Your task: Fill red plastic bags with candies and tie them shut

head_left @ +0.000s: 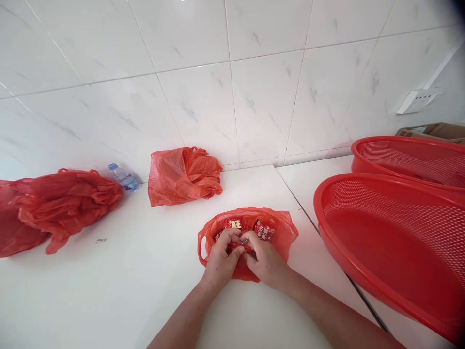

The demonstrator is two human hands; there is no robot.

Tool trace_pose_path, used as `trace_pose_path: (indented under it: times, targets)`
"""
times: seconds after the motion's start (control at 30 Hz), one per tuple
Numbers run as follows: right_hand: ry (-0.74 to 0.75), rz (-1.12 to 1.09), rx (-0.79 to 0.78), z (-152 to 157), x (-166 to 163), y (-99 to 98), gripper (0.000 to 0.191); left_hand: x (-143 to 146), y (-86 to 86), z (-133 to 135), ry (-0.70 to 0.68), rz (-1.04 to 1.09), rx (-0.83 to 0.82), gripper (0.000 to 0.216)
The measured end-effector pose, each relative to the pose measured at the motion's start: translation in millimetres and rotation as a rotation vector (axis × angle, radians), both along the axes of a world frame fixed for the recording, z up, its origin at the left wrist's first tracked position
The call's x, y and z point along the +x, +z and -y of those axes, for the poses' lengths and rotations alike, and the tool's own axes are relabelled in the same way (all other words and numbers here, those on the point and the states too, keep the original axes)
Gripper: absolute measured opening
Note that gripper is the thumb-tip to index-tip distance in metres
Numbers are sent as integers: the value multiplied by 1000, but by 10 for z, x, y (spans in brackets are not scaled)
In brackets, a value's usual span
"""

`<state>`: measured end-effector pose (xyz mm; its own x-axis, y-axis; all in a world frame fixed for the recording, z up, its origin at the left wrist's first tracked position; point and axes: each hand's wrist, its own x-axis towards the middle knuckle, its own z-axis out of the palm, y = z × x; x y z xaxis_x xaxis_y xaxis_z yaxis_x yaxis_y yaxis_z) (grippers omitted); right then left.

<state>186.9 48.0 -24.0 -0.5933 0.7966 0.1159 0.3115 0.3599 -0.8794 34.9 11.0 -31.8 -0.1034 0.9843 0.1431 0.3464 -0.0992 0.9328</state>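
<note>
A small red plastic bag [279,228] lies open on the white table [119,286] right in front of me. Red packets with white print [264,231] show inside it. My left hand [221,257] and my right hand [264,261] meet at the bag's near edge. Both have their fingers curled and pinched on the bag's plastic and the packets at its mouth. What exactly each finger grips is hidden by the knuckles.
Another red bag [181,175] lies by the tiled wall, a larger heap of red bags [54,208] sits at the left, and a small water bottle [124,178] lies between them. Two big red mesh baskets [392,242] stand at the right, a cardboard box [432,131] behind them.
</note>
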Motion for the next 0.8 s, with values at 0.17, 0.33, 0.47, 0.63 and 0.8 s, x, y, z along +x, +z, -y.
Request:
trace_pose_path:
  times: [0.17,0.33,0.47,0.63,0.8]
  targets:
    - [-38,23,-6,-29,13,-2,15,17,24,16,8,92,-14,16]
    - [0,11,35,-57,37,19,17,16,16,13,26,101,31,7]
    - [-17,1,27,-66,29,25,19,20,19,10,27,131,14,8]
    - [-5,-51,-22,-60,22,35,21,18,31,23,11,126,-8,12]
    - [-146,-147,-35,-62,49,88,21,-50,10,11,178,-81,98,20]
